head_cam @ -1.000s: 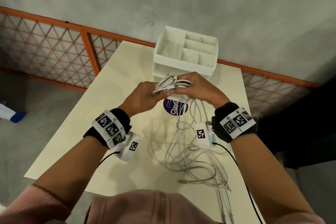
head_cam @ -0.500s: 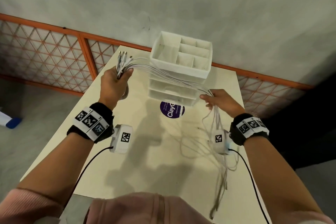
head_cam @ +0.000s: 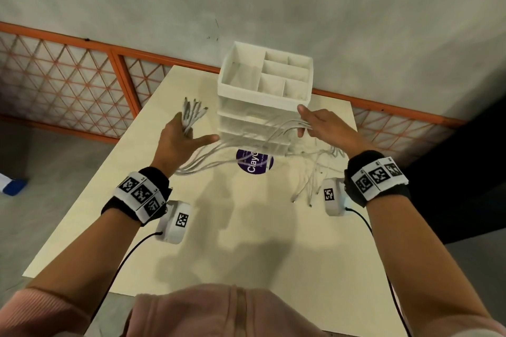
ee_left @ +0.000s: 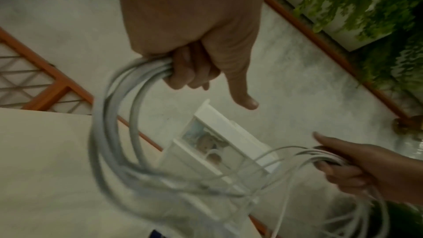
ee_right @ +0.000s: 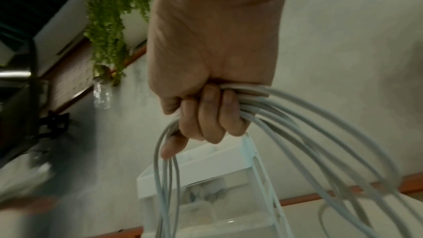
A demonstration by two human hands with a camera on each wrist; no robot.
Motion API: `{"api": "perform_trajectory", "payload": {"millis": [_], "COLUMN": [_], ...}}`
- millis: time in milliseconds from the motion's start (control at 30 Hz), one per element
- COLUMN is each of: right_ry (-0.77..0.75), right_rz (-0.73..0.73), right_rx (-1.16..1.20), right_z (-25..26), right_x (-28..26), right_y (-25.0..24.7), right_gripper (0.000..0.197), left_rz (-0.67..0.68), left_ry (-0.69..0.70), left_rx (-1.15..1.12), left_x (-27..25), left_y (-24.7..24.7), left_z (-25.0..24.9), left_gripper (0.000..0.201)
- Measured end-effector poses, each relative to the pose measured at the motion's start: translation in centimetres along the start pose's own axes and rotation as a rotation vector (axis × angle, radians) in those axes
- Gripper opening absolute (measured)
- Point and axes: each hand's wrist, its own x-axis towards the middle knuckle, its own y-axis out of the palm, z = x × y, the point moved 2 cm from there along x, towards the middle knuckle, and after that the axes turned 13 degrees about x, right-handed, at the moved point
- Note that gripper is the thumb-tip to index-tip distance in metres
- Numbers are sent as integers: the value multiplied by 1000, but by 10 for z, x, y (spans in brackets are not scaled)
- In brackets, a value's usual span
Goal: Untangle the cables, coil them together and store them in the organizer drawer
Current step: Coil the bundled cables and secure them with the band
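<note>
Several white cables (head_cam: 232, 152) hang in a slack span between my two hands, in front of the white organizer (head_cam: 264, 82) at the table's far end. My left hand (head_cam: 183, 136) grips the bundle near its plugs (head_cam: 193, 113), which stick up past the fingers; its thumb points right. The left wrist view shows the fingers curled round the cables (ee_left: 119, 111). My right hand (head_cam: 315, 124) grips the cables further along, fingers curled round them (ee_right: 274, 118). Loose cable ends (head_cam: 309, 189) dangle below it over the table. The organizer's clear drawers (head_cam: 252, 128) look shut.
The cream table (head_cam: 232, 241) bears a purple round sticker (head_cam: 254, 163) in front of the organizer. An orange-framed lattice fence (head_cam: 68, 76) runs behind the table along a grey wall. A blue and white object (head_cam: 12, 186) lies on the floor at left.
My hands pulled apart from in front of the organizer, drawing the cables up off the table. Since half a second ago the left hand dropped and moved inward, and the span went slack.
</note>
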Motion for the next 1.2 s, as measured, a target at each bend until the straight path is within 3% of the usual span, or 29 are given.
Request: {"api": "perform_trajectory", "payload": {"millis": [67,167,200,333,433,500,567,633,800,900,967,1033,1133,1200], "right_ry": [4,-4,-6,-41,-52,-45,-35,-27,2,5,63,171,302,285], "right_rz": [85,204,219,240,228,211,201,161,86,4,-79,-100,44,12], "right_rx": [-24,8,38,174,209,229,294,319,192,158,136,23,-190,-219], "right_z": [9,27,32,40,35,34,35,33,0,-10,-15,-28,-54,-63], "right_x": [2,6,8,7,5,6,6,3,-1,-4,-4,-3,-2,2], "right_y": [14,38,44,43,38,41,43,41,32,25,17,9,11,22], "right_gripper": [63,56,53,56,60,59,58,59,47,56,69,74,46,26], "left_rz": [55,280,344,417,530,491,357,230,-22,91,195,215,218,265], "left_ry": [163,320,338,341,334,321,297,295,314,317,283,249,198,129], "left_rx": [-25,-47,-53,-102,-166,-157,-147,-104,-43,83,52,5,-50,-178], "left_x": [-6,-14,-15,-18,-25,-28,-24,-17,3,3,-5,-8,-12,-16], "left_y": [7,26,34,47,46,48,51,49,16,17,19,20,21,24], "left_z": [-25,-54,-58,-59,-68,-74,-71,-66,-65,-58,-54,-48,-44,-46], "left_gripper": [52,73,69,13,15,15,6,22,11,33,36,33,36,45]}}
